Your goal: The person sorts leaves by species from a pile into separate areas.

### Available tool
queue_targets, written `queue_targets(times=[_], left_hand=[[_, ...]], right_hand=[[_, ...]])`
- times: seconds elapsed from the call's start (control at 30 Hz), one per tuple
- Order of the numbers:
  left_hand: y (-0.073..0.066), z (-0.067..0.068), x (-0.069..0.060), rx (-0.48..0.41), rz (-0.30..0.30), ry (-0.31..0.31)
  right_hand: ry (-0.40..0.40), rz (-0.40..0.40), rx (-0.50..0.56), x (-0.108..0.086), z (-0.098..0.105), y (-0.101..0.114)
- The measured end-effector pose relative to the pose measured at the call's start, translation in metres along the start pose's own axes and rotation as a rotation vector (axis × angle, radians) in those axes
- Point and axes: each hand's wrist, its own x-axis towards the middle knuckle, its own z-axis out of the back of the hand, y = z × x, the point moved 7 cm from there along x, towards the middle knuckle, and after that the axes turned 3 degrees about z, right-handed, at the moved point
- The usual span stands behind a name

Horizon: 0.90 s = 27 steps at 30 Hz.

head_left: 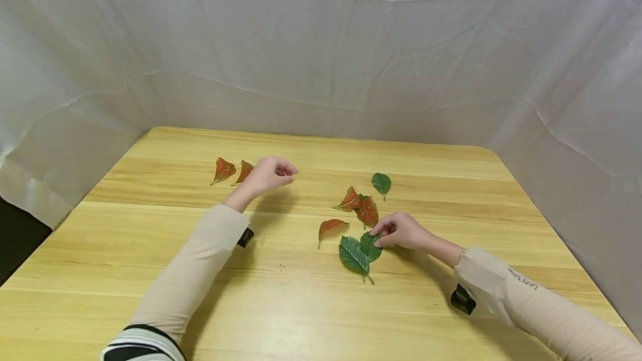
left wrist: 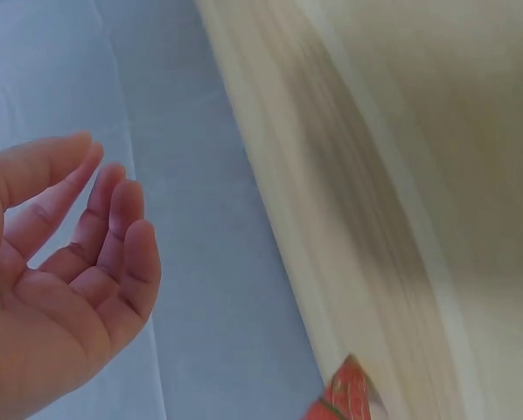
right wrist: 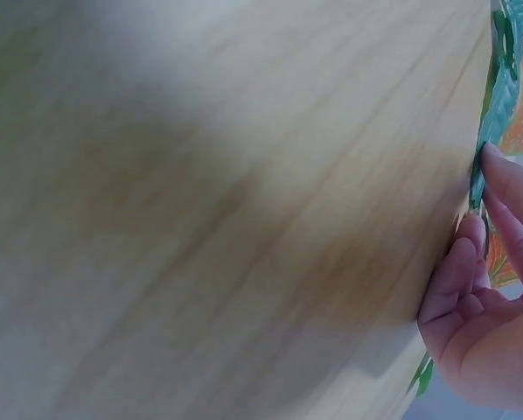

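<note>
My right hand (head_left: pixel 403 232) pinches the edge of a green leaf (head_left: pixel 370 245) between thumb and fingers; in the right wrist view that leaf (right wrist: pixel 499 109) is seen nearly edge-on. Overlapping it on the left lies a second green leaf (head_left: pixel 353 255). A red leaf (head_left: pixel 332 227) lies just beyond them, and two more red leaves, one (head_left: pixel 349 199) beside the other (head_left: pixel 368 211), partly cover a green one. Above the tabletop at left, my left hand (head_left: pixel 269 176) holds nothing, its fingers loosely bent. It partly hides a red leaf (head_left: pixel 244 171); another red leaf (head_left: pixel 223 170) lies farther left.
A single green leaf (head_left: pixel 381 183) lies apart, toward the back right. The wood-grain table (head_left: pixel 281 316) has pale hanging cloth (head_left: pixel 321 54) behind it and at its sides. Both forearms wear beige sleeves, with a small black device under each wrist.
</note>
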Motion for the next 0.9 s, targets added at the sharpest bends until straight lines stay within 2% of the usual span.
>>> queue_targets(times=[0.17, 0.3, 0.5, 0.73, 0.9], left_hand=[[-0.005, -0.018, 0.000, -0.014, -0.041, 0.072], [-0.010, -0.037, -0.001, -0.025, -0.084, 0.175], [-0.017, -0.059, -0.005, 0.006, -0.185, 0.340], [-0.027, -0.077, -0.012, 0.001, -0.211, 0.500], [-0.033, -0.086, -0.013, -0.001, -0.213, 0.560]], right_hand=[[0.000, -0.004, 0.013, 0.000, 0.000, 0.000], [-0.001, -0.012, 0.024, 0.000, 0.001, 0.001], [-0.001, -0.016, 0.033, -0.001, 0.000, 0.002], [-0.003, -0.015, 0.010, -0.001, -0.001, -0.003], [-0.006, -0.008, 0.005, 0.000, 0.000, -0.003]])
